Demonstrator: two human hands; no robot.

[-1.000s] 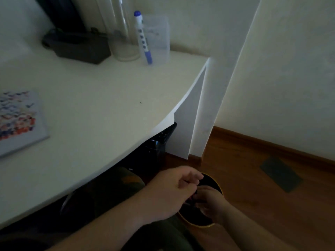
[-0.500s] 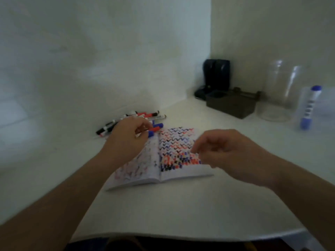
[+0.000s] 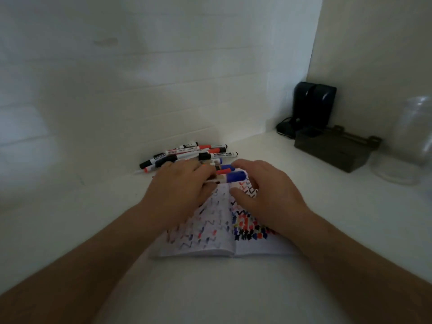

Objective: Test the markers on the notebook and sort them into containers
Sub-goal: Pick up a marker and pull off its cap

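An open notebook (image 3: pixel 210 232) lies on the white desk, its pages covered in blue, red and black zigzag marks. Behind it, a pile of several markers (image 3: pixel 187 152) with black and red caps rests against the wall. My left hand (image 3: pixel 180 190) is over the notebook's top edge, closed around a blue-capped marker (image 3: pixel 235 177) whose cap sticks out to the right. My right hand (image 3: pixel 268 195) hovers over the right page with fingers apart. Its forefinger is above the blue cap and its thumb below, and I cannot tell if they touch it.
A clear glass jar (image 3: pixel 413 141) stands at the far right. A dark box (image 3: pixel 332 153) and a black device (image 3: pixel 313 106) with a cable sit in the back corner. White walls close off the desk's back and right sides.
The view swung up from a black container on the floor to the desk. My left hand has picked up the blue-capped marker, and my right hand has moved left to its cap.
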